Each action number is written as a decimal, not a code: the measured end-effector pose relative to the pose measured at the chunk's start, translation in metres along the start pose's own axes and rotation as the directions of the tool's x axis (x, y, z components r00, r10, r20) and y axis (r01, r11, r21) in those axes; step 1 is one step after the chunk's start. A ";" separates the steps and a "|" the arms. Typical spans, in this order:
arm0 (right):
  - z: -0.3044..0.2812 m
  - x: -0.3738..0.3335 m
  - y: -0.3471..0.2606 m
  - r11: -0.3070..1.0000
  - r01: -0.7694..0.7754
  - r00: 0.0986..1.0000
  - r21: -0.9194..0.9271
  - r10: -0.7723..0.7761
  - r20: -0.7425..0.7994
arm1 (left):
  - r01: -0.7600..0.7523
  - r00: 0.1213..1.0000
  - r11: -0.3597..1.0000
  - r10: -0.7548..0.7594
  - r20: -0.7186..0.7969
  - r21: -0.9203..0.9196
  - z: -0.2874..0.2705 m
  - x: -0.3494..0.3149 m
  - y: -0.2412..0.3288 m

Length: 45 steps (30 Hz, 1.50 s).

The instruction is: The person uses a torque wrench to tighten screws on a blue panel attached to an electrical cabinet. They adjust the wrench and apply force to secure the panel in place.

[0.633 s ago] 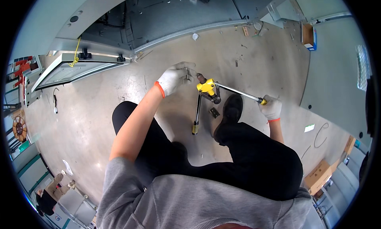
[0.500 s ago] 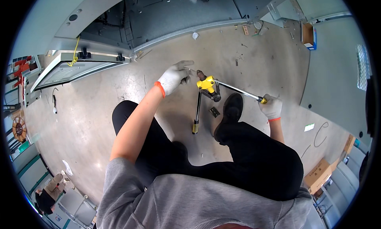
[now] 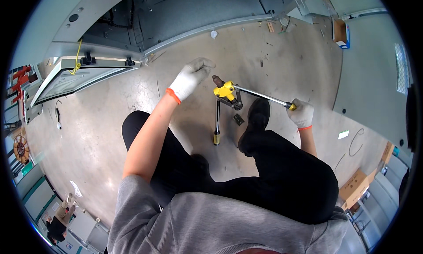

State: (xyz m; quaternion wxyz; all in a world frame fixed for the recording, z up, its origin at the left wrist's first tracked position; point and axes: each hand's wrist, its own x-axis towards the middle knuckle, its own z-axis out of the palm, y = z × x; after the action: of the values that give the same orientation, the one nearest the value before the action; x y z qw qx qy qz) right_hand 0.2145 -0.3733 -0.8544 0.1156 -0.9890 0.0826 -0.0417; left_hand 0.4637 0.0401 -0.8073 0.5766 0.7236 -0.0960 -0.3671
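My right hand (image 3: 301, 114), in a white knit glove with an orange cuff, is closed round the end of one handle of a long-handled lever tool (image 3: 226, 91). The tool has a yellow head, a dark jaw pointing away from me, and two chrome handles spread apart. Its other handle runs toward me, its dark and yellow grip at the floor between my feet. My left hand (image 3: 190, 79), gloved the same way, hovers left of the dark jaw, not touching it. Its fingers are bent and pinched together; whatever is between them is too small to make out.
A small dark block (image 3: 238, 119) lies beside my right shoe (image 3: 258, 115). Ahead stands an open grey metal cabinet (image 3: 198, 34), its vented door (image 3: 83, 77) at left. An open cardboard box (image 3: 340, 33) is far right. Wire scraps litter the floor.
My left hand has drawn slightly up and left from the jaw, its fingers more curled. The tool's head has tipped a little left. My right hand keeps its grip.
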 end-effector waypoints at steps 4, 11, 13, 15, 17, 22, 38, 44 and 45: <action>0.000 -0.001 -0.003 1.000 -0.018 1.000 0.010 0.018 -0.006 | 0.120 0.991 0.956 -0.098 0.095 -0.268 0.005 -0.006 0.007; 0.000 0.000 -0.009 1.000 0.010 0.999 0.012 -0.009 -0.037 | 0.228 0.970 0.701 -0.103 0.221 -0.676 0.008 -0.006 -0.012; -0.001 0.001 -0.010 1.000 0.020 0.999 0.018 -0.020 -0.043 | 0.267 0.960 0.661 -0.116 0.256 -0.701 0.006 -0.007 -0.011; -0.002 0.002 -0.010 0.999 0.030 0.999 0.019 -0.029 -0.040 | 0.298 0.951 0.641 -0.132 0.281 -0.707 0.005 -0.008 -0.007; -0.003 0.003 -0.011 0.999 0.040 0.999 0.016 -0.040 -0.032 | 0.318 0.945 0.646 -0.154 0.290 -0.694 0.003 -0.009 -0.004; -0.004 0.006 -0.014 0.999 0.036 0.999 0.018 -0.036 -0.018 | 0.337 0.939 0.633 -0.169 0.300 -0.697 -0.003 -0.008 -0.012; -0.018 0.019 -0.026 0.992 0.127 0.990 0.006 -0.126 -0.059 | 0.165 0.971 0.986 -0.165 0.175 0.016 -0.013 -0.017 0.019; -0.030 0.023 -0.034 0.992 0.128 0.991 -0.011 -0.128 -0.044 | 0.054 0.998 0.941 -0.065 0.022 0.335 0.005 -0.027 0.024; -0.029 0.023 -0.035 0.991 0.129 0.991 -0.018 -0.130 -0.037 | 0.030 1.000 0.914 -0.028 -0.012 0.405 0.005 -0.028 0.024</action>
State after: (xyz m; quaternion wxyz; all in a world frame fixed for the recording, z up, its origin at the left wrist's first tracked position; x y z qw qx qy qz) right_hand 0.2397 -0.3497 -0.8165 0.1033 -0.9922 0.0208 -0.0672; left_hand 0.4471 0.0441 -0.7744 0.4091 0.8296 -0.1574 -0.3458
